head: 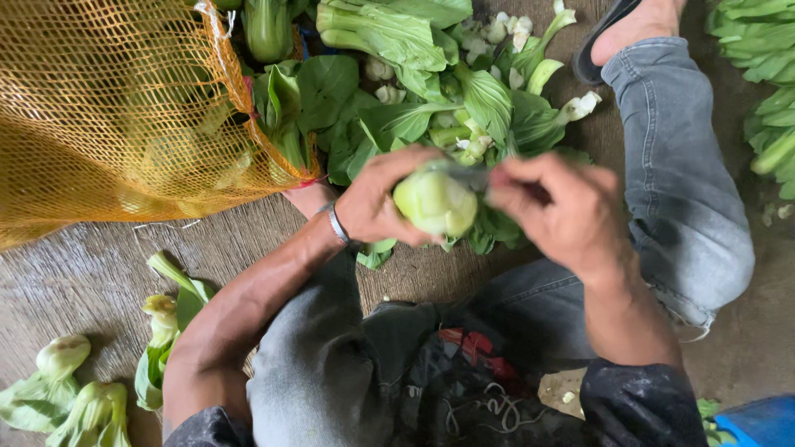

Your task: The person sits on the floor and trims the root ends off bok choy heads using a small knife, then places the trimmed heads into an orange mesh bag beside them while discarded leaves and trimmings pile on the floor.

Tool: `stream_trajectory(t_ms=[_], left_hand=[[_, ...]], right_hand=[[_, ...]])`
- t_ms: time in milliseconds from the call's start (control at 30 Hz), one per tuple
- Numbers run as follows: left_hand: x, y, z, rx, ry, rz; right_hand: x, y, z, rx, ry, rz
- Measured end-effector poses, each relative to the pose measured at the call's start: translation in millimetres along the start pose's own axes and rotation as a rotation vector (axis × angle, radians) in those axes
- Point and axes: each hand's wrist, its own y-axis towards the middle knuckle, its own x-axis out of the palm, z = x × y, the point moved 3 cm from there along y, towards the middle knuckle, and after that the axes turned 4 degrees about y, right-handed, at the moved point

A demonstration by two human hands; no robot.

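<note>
A yellow mesh sack (108, 108) lay at the far left of the wooden floor (83, 265), its mouth edged with a red cord and turned toward the middle. Pale green bok choy showed dimly through the netting, and more spilled from the opening into a loose pile of bok choy (414, 83) along the far edge of the floor. I could see no label on the sack.

The person sat low with knees in grey jeans (687, 190) spread wide, one foot in a dark sandal (600, 37) at the far right. The left hand (381, 199), a metal bracelet (337, 223) at its wrist, was clasped around a bok choy head (435, 203), the pale round base facing up, held over the near edge of the pile between the knees. The right hand (563, 207) was clenched on something dark pressed against the top of that head; it was blurred, and I could not tell what it was.

A few trimmed heads (74, 389) lay at the near left corner of the floor, and more greens (758, 74) lay at the far right.
</note>
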Motion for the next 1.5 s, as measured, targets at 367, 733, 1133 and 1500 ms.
stream_trajectory(t_ms=[367, 733, 1133, 1500], left_hand=[[22, 4, -12, -0.118, 0.046, 0.027], [21, 2, -22, -0.258, -0.026, -0.055], [32, -14, -42, -0.453, -0.247, -0.02], [48, 1, -22, -0.417, 0.587, -0.014]], right_hand=[[42, -53, 48, 0.498, 0.784, 0.152], [49, -44, 35, 0.4, 0.289, 0.02], [21, -41, 51, 0.407, 0.386, 0.209], [91, -28, 27, 0.441, 0.412, 0.146]])
